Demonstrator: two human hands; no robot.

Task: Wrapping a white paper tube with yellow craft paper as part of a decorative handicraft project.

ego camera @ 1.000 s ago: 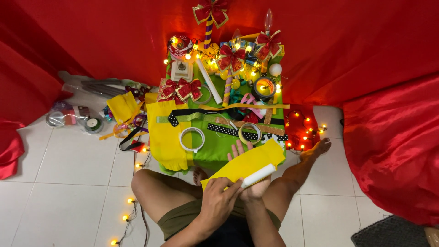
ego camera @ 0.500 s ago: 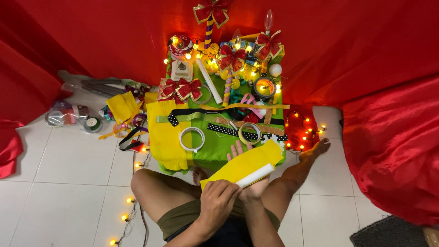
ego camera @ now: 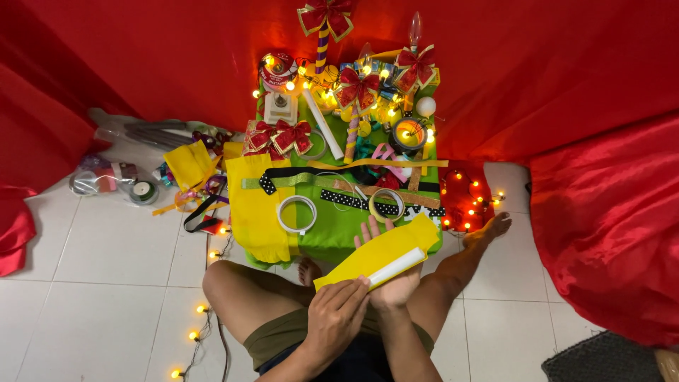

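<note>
I sit cross-legged on white tiles in front of a low green table [ego camera: 332, 233]. My right hand [ego camera: 387, 286] lies palm up under a yellow sheet [ego camera: 378, 253], its fingers reaching towards the table edge. A white tube [ego camera: 397, 267] lies along the sheet's near edge. My left hand [ego camera: 338, 311] pinches the sheet's near-left corner. On the table just beyond are a white tape ring [ego camera: 296, 213], a second tape roll [ego camera: 387, 205] and a black dotted ribbon [ego camera: 357, 201].
Red bows [ego camera: 283, 134], lit fairy lights, a candle lamp [ego camera: 409, 133] and striped sticks crowd the table's far side. Yellow fabric [ego camera: 253, 205] hangs over its left edge. Bags and tape rolls [ego camera: 113, 180] lie on the floor at left. Red cloth [ego camera: 608, 226] surrounds everything.
</note>
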